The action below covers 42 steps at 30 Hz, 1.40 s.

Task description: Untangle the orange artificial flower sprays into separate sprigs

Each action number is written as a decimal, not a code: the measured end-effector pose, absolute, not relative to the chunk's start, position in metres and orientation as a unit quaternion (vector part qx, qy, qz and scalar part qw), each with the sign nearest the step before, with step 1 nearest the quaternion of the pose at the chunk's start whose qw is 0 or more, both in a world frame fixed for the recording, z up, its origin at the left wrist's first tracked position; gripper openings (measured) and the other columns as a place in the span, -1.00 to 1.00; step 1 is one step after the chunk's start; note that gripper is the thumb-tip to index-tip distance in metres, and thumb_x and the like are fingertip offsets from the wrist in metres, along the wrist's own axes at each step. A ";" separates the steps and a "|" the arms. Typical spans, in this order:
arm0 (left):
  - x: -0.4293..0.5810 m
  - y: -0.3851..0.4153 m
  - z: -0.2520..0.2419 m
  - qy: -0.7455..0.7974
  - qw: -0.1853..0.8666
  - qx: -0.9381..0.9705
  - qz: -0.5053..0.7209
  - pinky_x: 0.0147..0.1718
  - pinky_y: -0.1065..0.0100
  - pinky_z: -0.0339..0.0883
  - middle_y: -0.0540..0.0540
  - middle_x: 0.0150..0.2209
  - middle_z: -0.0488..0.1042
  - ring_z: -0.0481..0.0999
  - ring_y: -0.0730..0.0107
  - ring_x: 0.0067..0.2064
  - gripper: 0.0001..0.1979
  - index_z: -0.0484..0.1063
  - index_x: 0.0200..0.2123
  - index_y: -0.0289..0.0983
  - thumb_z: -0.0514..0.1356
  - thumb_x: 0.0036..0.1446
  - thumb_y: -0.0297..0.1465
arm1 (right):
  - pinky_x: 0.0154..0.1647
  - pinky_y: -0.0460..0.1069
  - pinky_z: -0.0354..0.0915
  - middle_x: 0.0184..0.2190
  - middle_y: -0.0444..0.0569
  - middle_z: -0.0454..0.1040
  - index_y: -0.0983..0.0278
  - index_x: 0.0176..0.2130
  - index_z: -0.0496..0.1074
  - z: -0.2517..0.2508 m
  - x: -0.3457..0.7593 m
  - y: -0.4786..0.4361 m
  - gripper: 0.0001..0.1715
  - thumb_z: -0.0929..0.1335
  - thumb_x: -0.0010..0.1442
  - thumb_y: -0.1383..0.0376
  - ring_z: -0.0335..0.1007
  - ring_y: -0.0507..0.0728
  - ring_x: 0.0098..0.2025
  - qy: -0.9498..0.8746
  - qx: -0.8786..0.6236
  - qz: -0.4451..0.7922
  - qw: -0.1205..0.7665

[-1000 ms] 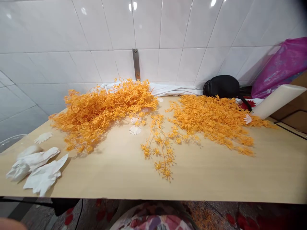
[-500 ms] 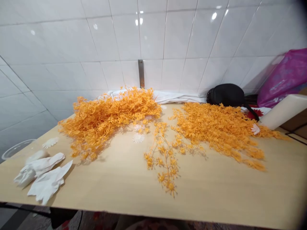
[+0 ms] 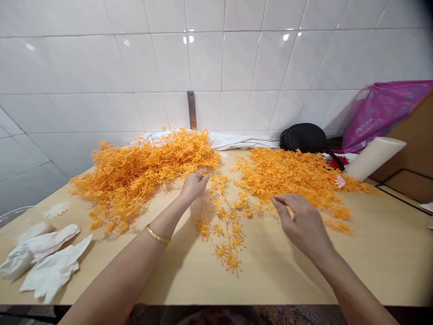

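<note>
My left hand (image 3: 194, 186), with a gold bangle (image 3: 158, 234) on its wrist, is at the right end of a tangled heap of orange artificial flower sprays (image 3: 149, 167). Its fingers are closed; whatever is in them, if anything, is hidden. My right hand (image 3: 301, 221) hovers at the front edge of a flatter orange pile (image 3: 287, 176), thumb and forefinger pinched. What lies between those fingertips cannot be made out. Between both hands a single orange flower sprig (image 3: 230, 230) rests on the table, its lower blossoms pointing at me.
Crumpled white tissues (image 3: 50, 268) and a white petal-shaped piece (image 3: 57, 210) lie on the table (image 3: 277, 280) at left. Behind are a white cloth (image 3: 240, 141) and a black pouch (image 3: 303, 137). A white roll (image 3: 377, 158), purple bag (image 3: 372, 113) and cardboard (image 3: 412, 149) stand right.
Both my hands have come into view, reaching over the table, the left to the left heap and the right to the right pile. The camera view has shifted slightly.
</note>
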<state>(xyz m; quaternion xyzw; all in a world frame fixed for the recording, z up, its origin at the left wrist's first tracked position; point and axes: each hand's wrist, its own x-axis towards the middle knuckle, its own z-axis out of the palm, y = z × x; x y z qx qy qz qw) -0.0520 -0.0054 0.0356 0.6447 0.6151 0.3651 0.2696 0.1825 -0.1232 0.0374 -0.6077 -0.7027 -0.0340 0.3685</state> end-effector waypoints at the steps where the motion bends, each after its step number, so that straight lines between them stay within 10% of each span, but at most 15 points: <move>1: -0.048 0.004 0.032 0.632 0.275 0.631 0.356 -0.66 0.45 -0.13 0.07 -0.77 0.02 0.06 0.57 -0.66 -0.59 0.07 -0.77 -0.27 0.08 -0.06 -0.18 | -0.19 0.09 0.15 -0.32 0.06 0.40 0.28 -0.30 0.36 0.028 0.185 -0.118 -0.75 0.18 0.14 0.22 0.26 0.21 -0.22 -0.714 -0.617 -0.047 0.326; 6: -0.036 0.020 0.013 0.647 0.365 0.581 0.332 -0.69 0.44 -0.10 0.08 -0.80 0.06 0.09 0.54 -0.69 -0.57 0.15 -0.74 -0.26 0.15 -0.24 -0.02 | -0.20 0.10 0.13 -0.19 0.06 0.34 0.24 -0.20 0.32 0.003 0.186 -0.119 -0.74 0.17 0.14 0.25 0.19 0.22 -0.16 -0.762 -0.618 -0.040 0.187; 12: -0.030 0.011 0.003 0.582 0.398 0.601 0.376 -0.65 0.47 -0.05 0.08 -0.74 0.14 0.11 0.59 -0.66 -0.84 0.25 -0.70 -0.32 0.17 -0.22 -0.41 | -0.33 0.02 0.13 -0.39 -0.01 0.36 0.21 -0.40 0.33 0.020 0.170 -0.125 -0.73 0.12 0.17 0.26 0.26 0.13 -0.34 -0.803 -0.570 0.049 0.166; 19: -0.036 -0.015 0.011 0.454 0.465 0.608 0.456 -0.65 0.49 -0.09 0.13 -0.71 0.08 0.03 0.62 -0.66 -0.93 0.30 -0.56 -0.32 0.11 -0.16 -0.42 | -0.49 -0.06 0.08 -0.56 -0.11 0.30 0.25 -0.50 0.25 0.068 0.159 -0.077 -0.68 0.16 0.14 0.12 0.20 0.05 -0.50 -0.715 -0.595 0.106 0.351; 28: -0.042 -0.027 0.012 0.408 0.335 0.718 0.453 -0.42 0.44 0.13 -0.01 -0.53 0.36 0.30 0.48 -0.44 -0.88 0.43 -0.51 -0.29 0.08 -0.13 -0.50 | -0.51 -0.11 0.06 -0.58 -0.13 0.33 0.33 -0.48 0.40 0.037 0.126 -0.010 -0.58 0.39 -0.18 0.01 0.19 -0.03 -0.54 -0.566 -0.488 0.551 0.370; 36: -0.047 -0.029 0.008 0.453 0.545 0.584 0.396 -0.66 0.53 -0.04 0.15 -0.67 0.13 0.10 0.65 -0.67 -0.77 0.28 -0.41 -0.32 0.20 -0.22 -0.40 | -0.54 -0.13 0.06 -0.68 -0.16 0.31 0.34 -0.54 0.42 0.019 0.135 -0.010 -0.64 0.42 -0.20 0.08 0.18 -0.06 -0.59 -0.475 -0.492 0.536 0.495; 42: -0.050 -0.030 0.008 0.452 0.423 0.704 0.349 -0.64 0.51 -0.10 0.14 -0.68 0.03 0.03 0.62 -0.63 -0.78 0.30 -0.36 -0.30 0.10 -0.04 -0.27 | -0.64 -0.15 -0.03 -0.75 -0.21 0.21 0.34 -0.60 0.37 0.013 0.139 -0.005 -0.65 0.41 -0.18 0.09 0.04 -0.10 -0.67 -0.489 -0.471 0.491 0.546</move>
